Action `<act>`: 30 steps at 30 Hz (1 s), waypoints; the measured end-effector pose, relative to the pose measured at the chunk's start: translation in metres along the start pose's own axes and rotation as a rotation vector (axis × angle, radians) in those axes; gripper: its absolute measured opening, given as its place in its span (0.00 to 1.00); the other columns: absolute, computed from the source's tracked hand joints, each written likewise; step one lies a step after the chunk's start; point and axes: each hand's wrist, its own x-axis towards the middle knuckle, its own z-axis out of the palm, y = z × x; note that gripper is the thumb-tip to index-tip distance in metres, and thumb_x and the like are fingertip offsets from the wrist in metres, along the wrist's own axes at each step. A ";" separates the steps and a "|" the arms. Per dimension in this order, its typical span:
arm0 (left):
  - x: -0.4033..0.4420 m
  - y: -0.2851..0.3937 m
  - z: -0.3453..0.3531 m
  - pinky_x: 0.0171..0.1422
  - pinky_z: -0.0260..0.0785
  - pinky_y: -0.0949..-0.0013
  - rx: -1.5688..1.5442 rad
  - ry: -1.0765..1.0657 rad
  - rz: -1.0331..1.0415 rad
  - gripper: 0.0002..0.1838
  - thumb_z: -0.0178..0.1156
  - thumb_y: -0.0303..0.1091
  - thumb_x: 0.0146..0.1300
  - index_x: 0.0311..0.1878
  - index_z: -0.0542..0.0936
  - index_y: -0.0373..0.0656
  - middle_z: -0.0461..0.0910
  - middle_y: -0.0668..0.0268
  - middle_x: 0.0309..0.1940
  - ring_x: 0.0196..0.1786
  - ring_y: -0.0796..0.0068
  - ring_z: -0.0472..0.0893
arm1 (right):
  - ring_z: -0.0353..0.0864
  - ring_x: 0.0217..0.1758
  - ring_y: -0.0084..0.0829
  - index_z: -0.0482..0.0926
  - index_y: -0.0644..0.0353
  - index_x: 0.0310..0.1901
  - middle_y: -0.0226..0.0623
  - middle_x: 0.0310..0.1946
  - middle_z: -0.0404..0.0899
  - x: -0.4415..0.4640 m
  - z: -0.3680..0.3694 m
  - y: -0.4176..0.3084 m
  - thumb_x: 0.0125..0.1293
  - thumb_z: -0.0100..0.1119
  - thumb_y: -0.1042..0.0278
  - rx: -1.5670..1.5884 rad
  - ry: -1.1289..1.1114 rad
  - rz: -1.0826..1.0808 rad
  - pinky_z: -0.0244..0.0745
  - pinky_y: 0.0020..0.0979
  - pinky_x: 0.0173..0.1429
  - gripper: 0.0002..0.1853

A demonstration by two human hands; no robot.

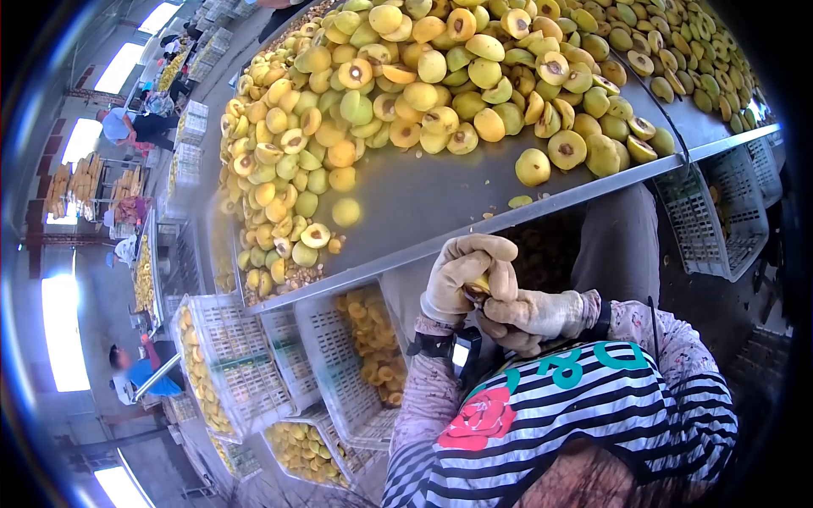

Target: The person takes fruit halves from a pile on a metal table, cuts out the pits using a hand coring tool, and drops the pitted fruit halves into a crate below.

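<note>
The gloved left hand (470, 278) has its grip clamped on a fruit piece (479, 286) — held between the tabletop (440, 188) edge and the striped garment (576, 398). The gloved right hand (538, 313) curls close beside it — whether that grip clamps anything, I cannot tell. Yellow-green fruits (421, 96) heap the tabletop.

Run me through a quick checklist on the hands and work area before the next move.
1. Both hands gloved: ok; left hand and right hand wear pale gloves.
2. Fruit piece secured: ok; it sits in the left hand's curled fingers, with the right hand close up beside it.
3. Tool in the right hand: cannot tell; the curled fingers hide it.
4. Pit removed from the held piece: cannot tell; mostly covered.
5. Metal table free of scraps near the hands: not ok; a fruit scrap lies by its edge.
</note>
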 end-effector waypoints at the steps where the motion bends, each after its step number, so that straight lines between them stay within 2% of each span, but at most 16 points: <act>1: 0.002 -0.005 0.001 0.38 0.77 0.60 -0.095 -0.075 -0.012 0.16 0.52 0.31 0.73 0.54 0.81 0.28 0.83 0.57 0.28 0.32 0.59 0.83 | 0.59 0.14 0.15 0.70 0.52 0.34 0.21 0.16 0.63 0.001 -0.007 0.002 0.75 0.50 0.36 0.111 -0.171 -0.018 0.55 0.20 0.15 0.25; 2: 0.005 -0.015 0.000 0.38 0.75 0.60 -0.202 -0.090 0.015 0.18 0.51 0.33 0.74 0.56 0.79 0.29 0.79 0.60 0.23 0.27 0.61 0.79 | 0.58 0.13 0.14 0.70 0.52 0.32 0.20 0.15 0.62 0.002 -0.014 0.002 0.73 0.49 0.32 0.161 -0.338 0.047 0.55 0.18 0.14 0.28; 3: 0.009 -0.023 0.014 0.40 0.73 0.61 -0.285 -0.009 0.060 0.18 0.49 0.34 0.76 0.59 0.78 0.33 0.75 0.64 0.22 0.27 0.64 0.74 | 0.56 0.12 0.14 0.70 0.52 0.31 0.19 0.13 0.61 -0.001 -0.005 -0.005 0.73 0.47 0.31 0.223 -0.297 0.093 0.53 0.18 0.13 0.29; 5: 0.015 -0.028 0.016 0.36 0.67 0.65 -0.236 0.506 0.197 0.16 0.48 0.35 0.77 0.58 0.77 0.38 0.73 0.69 0.28 0.31 0.70 0.72 | 0.55 0.12 0.13 0.69 0.52 0.30 0.19 0.13 0.60 -0.004 -0.018 -0.001 0.72 0.48 0.30 0.258 -0.459 0.117 0.51 0.18 0.13 0.29; 7: 0.005 -0.010 0.008 0.44 0.75 0.62 -0.203 0.676 0.210 0.13 0.48 0.34 0.76 0.55 0.78 0.40 0.76 0.70 0.32 0.35 0.68 0.75 | 0.53 0.12 0.14 0.70 0.51 0.31 0.19 0.13 0.59 -0.011 -0.018 -0.006 0.73 0.47 0.29 0.233 -0.489 0.126 0.47 0.19 0.14 0.30; 9: -0.009 0.005 0.021 0.46 0.76 0.61 -0.055 0.843 0.238 0.14 0.47 0.35 0.77 0.55 0.78 0.41 0.78 0.69 0.33 0.37 0.67 0.79 | 0.52 0.12 0.14 0.71 0.52 0.30 0.19 0.14 0.58 -0.028 0.000 -0.017 0.74 0.49 0.34 -0.040 0.146 0.152 0.48 0.20 0.14 0.27; 11: -0.034 0.016 0.019 0.46 0.77 0.60 0.386 0.841 0.292 0.15 0.46 0.35 0.77 0.56 0.79 0.43 0.83 0.65 0.34 0.37 0.65 0.82 | 0.54 0.13 0.16 0.70 0.54 0.29 0.20 0.15 0.59 -0.023 -0.009 -0.010 0.77 0.51 0.43 -0.322 0.485 0.223 0.50 0.22 0.17 0.23; 13: -0.072 0.047 0.007 0.48 0.77 0.63 0.788 0.754 0.117 0.13 0.53 0.34 0.74 0.51 0.83 0.41 0.86 0.62 0.36 0.39 0.67 0.84 | 0.55 0.14 0.16 0.70 0.53 0.30 0.21 0.15 0.60 -0.036 -0.022 -0.003 0.77 0.51 0.44 -0.192 0.274 0.251 0.50 0.22 0.17 0.23; 15: -0.101 0.079 -0.014 0.50 0.77 0.69 1.996 0.757 -0.123 0.10 0.61 0.32 0.68 0.45 0.87 0.37 0.87 0.61 0.38 0.41 0.70 0.85 | 0.55 0.14 0.17 0.69 0.52 0.29 0.22 0.15 0.60 -0.038 -0.012 -0.007 0.76 0.51 0.43 -0.167 0.434 0.214 0.50 0.23 0.17 0.23; 17: -0.093 0.113 -0.013 0.56 0.76 0.63 1.793 1.030 0.001 0.12 0.68 0.35 0.64 0.47 0.86 0.39 0.87 0.55 0.45 0.46 0.63 0.86 | 0.53 0.14 0.17 0.68 0.50 0.28 0.21 0.16 0.59 -0.037 -0.009 -0.012 0.77 0.51 0.43 -0.108 0.499 0.202 0.48 0.23 0.17 0.23; 19: -0.068 0.146 -0.029 0.60 0.75 0.60 1.866 1.021 0.081 0.12 0.64 0.34 0.65 0.47 0.85 0.38 0.86 0.52 0.48 0.50 0.55 0.85 | 0.53 0.14 0.17 0.68 0.51 0.31 0.21 0.16 0.59 -0.036 -0.007 -0.009 0.77 0.52 0.45 -0.140 0.457 0.154 0.48 0.23 0.17 0.21; 21: -0.046 0.164 -0.071 0.64 0.72 0.58 2.223 0.875 0.113 0.13 0.59 0.32 0.66 0.51 0.83 0.38 0.83 0.49 0.51 0.56 0.51 0.82 | 0.54 0.14 0.18 0.69 0.51 0.33 0.21 0.16 0.59 -0.036 -0.002 -0.013 0.77 0.52 0.45 -0.206 0.443 0.099 0.48 0.23 0.17 0.20; 23: -0.032 0.171 -0.113 0.68 0.69 0.55 2.486 0.791 -0.152 0.24 0.60 0.33 0.62 0.63 0.77 0.46 0.77 0.49 0.61 0.62 0.49 0.77 | 0.56 0.14 0.18 0.69 0.52 0.34 0.22 0.16 0.61 -0.040 -0.005 -0.012 0.77 0.53 0.46 -0.195 0.438 0.065 0.51 0.23 0.17 0.19; 25: -0.012 0.168 -0.110 0.68 0.70 0.54 2.445 0.807 -0.469 0.26 0.62 0.35 0.60 0.64 0.77 0.50 0.77 0.51 0.60 0.61 0.47 0.78 | 0.57 0.14 0.18 0.69 0.53 0.34 0.23 0.16 0.63 -0.043 -0.004 -0.012 0.76 0.53 0.46 -0.231 0.471 0.029 0.53 0.23 0.18 0.20; 26: -0.008 0.168 -0.108 0.61 0.75 0.58 2.438 0.784 -0.552 0.22 0.61 0.33 0.61 0.61 0.78 0.45 0.79 0.52 0.57 0.57 0.54 0.81 | 0.59 0.14 0.18 0.70 0.53 0.33 0.24 0.16 0.65 -0.045 -0.002 -0.014 0.76 0.53 0.46 -0.281 0.492 0.040 0.55 0.23 0.18 0.20; 30: -0.004 0.132 -0.060 0.52 0.81 0.62 1.125 0.681 -0.093 0.19 0.58 0.28 0.64 0.58 0.75 0.40 0.80 0.51 0.55 0.50 0.59 0.85 | 0.62 0.14 0.19 0.73 0.56 0.35 0.25 0.16 0.67 -0.042 -0.002 -0.018 0.76 0.53 0.43 -0.444 0.496 -0.038 0.57 0.24 0.19 0.22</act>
